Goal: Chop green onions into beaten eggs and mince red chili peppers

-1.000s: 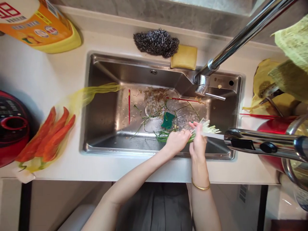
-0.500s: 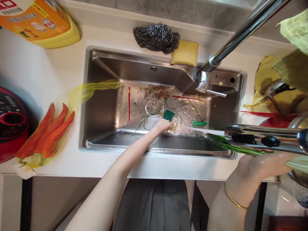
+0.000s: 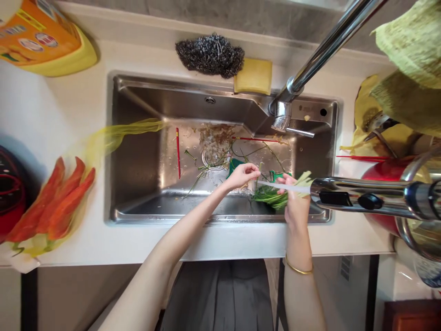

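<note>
My left hand (image 3: 244, 175) is over the middle of the sink (image 3: 138, 151), thumb and fingertips pinched together; whatever is between them is too small to make out. My right hand (image 3: 296, 204), with a gold bangle on its wrist, is closed around a bunch of chives (image 3: 272, 196). Their green ends trail into the basin and their pale ends stick up beside the faucet head (image 3: 344, 195). A stream of water runs from that head leftward between my hands. Under my left hand lies a dark green piece (image 3: 234, 166), partly covered. A green peeler (image 3: 275, 175) lies behind my right fingers.
Peelings (image 3: 215, 138) and loose stems lie around the drain, with a red chopstick (image 3: 178, 154) to the left. Red peppers (image 3: 65, 202) in yellow netting rest on the left counter. Steel wool (image 3: 210, 56) and a yellow sponge (image 3: 253, 76) sit behind the sink.
My right hand has moved left from beyond the faucet head into the sink area, bringing the chives along. My left hand has lifted slightly and moved right, off the dark green piece.
</note>
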Demonstrator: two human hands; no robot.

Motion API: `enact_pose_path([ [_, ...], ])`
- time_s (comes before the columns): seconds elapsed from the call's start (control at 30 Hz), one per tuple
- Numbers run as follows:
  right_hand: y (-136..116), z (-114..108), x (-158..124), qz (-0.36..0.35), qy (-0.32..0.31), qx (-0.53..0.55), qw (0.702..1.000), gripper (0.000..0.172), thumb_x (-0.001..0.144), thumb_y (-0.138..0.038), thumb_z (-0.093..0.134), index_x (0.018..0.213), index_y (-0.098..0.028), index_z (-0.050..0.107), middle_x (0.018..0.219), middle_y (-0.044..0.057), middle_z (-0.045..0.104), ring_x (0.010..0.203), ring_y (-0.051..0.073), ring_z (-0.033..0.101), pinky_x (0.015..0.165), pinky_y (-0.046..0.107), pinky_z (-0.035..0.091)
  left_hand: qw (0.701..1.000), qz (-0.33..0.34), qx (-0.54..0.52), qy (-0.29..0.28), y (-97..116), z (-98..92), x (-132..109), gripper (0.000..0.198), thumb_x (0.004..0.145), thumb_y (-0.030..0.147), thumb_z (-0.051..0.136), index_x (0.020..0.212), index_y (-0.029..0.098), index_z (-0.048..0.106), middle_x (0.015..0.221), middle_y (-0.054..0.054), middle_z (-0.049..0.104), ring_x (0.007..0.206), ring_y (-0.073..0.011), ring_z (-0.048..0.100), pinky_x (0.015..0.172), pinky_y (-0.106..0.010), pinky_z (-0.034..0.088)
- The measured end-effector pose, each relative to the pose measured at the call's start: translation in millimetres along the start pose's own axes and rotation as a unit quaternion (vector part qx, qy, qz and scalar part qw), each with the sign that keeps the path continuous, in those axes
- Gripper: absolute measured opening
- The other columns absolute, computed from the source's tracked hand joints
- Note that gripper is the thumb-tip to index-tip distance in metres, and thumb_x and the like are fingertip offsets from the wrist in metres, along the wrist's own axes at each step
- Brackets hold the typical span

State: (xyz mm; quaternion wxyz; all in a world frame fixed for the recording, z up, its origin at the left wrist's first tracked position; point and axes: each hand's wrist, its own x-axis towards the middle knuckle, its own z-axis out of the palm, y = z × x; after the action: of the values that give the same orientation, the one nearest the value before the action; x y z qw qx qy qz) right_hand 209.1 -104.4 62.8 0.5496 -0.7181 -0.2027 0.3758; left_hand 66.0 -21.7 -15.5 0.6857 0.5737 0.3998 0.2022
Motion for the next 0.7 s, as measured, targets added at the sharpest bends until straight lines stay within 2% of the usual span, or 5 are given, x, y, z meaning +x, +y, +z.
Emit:
enact_pose_path([
  [0.17, 7.8, 31.7, -3.0, 0.007, -0.017, -0.001, 1.000, 0.034, 0.069, -0.037, 0.066, 0.096, -0.016, 0.064, 0.097, 0.005, 0.066, 0.084, 0.016, 0.060, 0.068, 0.029, 0.051, 0.997, 0.040, -0.060, -0.004, 49.2, 25.2, -12.9, 0.026, 0.081, 0.036, 0.052, 0.086, 0.011, 0.057, 0.074, -0.002, 0.061, 0.064, -0.0093, 0.054, 0.060, -0.020, 0.040],
  [0.33, -0.4, 36.6, 4.1, -0.030, 0.035, 0.069, 0.997, 0.025, 0.075, -0.039, 0.061, 0.086, -0.016, 0.062, 0.087, 0.002, 0.066, 0.087, 0.016, 0.061, 0.083, 0.035, 0.047, 0.996, 0.024, 0.084, 0.027, 47.4, 38.8, -24.9, 0.034, 0.086, 0.040, 0.041, 0.078, 0.014, 0.061, 0.065, 0.001, 0.058, 0.059, -0.0096, 0.049, 0.055, -0.021, 0.033],
  [0.5, -27.2, 23.8, 11.8, -0.002, -0.002, 0.155, 0.988, 0.024, 0.078, -0.042, 0.059, 0.087, -0.021, 0.052, 0.055, -0.010, 0.046, 0.056, 0.009, 0.056, 0.070, 0.033, 0.050, 0.978, -0.049, 0.204, -0.007, 13.7, -1.5, -44.7, 0.041, 0.088, 0.044, 0.036, 0.076, 0.017, 0.065, 0.069, -0.002, 0.063, 0.066, -0.0137, 0.055, 0.062, -0.024, 0.036],
  [0.6, -41.7, 18.9, 11.0, -0.028, 0.005, 0.190, 0.981, 0.024, 0.078, -0.042, 0.059, 0.089, -0.022, 0.053, 0.052, -0.012, 0.038, 0.047, 0.005, 0.044, 0.063, 0.025, 0.049, 0.927, -0.114, 0.353, 0.051, 12.1, -30.2, -58.1, 0.035, 0.087, 0.039, 0.040, 0.089, 0.017, 0.067, 0.091, -0.010, 0.067, 0.092, -0.0236, 0.056, 0.079, -0.034, 0.038],
  [0.7, -47.2, 31.4, 2.1, 0.005, 0.004, 0.192, 0.981, 0.028, 0.075, -0.044, 0.063, 0.086, -0.020, 0.056, 0.052, -0.012, 0.039, 0.047, 0.005, 0.042, 0.063, 0.023, 0.048, 0.909, -0.014, 0.407, 0.090, 34.5, -33.8, -62.5, 0.051, 0.081, 0.041, 0.050, 0.126, 0.019, 0.048, 0.133, -0.015, 0.047, 0.125, -0.0292, 0.036, 0.099, -0.045, 0.025],
])
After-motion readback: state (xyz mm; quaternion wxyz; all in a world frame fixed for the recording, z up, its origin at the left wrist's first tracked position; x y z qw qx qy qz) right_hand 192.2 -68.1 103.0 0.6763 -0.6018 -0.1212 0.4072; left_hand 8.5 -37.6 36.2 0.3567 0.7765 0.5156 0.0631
